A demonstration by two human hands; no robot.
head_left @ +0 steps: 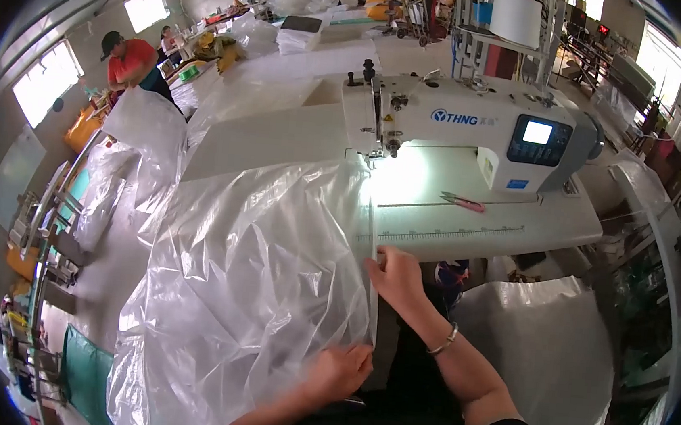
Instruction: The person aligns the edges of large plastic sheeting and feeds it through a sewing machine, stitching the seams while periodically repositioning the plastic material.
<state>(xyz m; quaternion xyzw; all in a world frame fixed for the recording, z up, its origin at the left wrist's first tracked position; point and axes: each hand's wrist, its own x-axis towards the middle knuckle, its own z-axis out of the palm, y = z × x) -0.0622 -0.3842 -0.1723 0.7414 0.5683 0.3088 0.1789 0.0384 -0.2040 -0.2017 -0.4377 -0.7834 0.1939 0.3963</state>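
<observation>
A large translucent plastic sheet [246, 277] lies over the sewing table's left part and hangs down its front, its right edge running up to the needle area of the white sewing machine [462, 114]. My left hand [340, 372] is closed on that edge low down, near my body. Higher up, just below the table's front edge, my right hand [396, 276] pinches the same edge; a bracelet [444, 340] is on that wrist. The machine's lamp lights the needle area. Small pink-handled snips [463, 202] lie on the table [549, 231] right of the needle.
A person in a red top [131, 65] stands at the back left by more plastic sheeting [149, 127]. Another person sits farther back. A stack of sheets [297, 40] lies behind the machine. A thread cone [515, 19] stands above it. Grey sheeting [535, 343] hangs at the lower right.
</observation>
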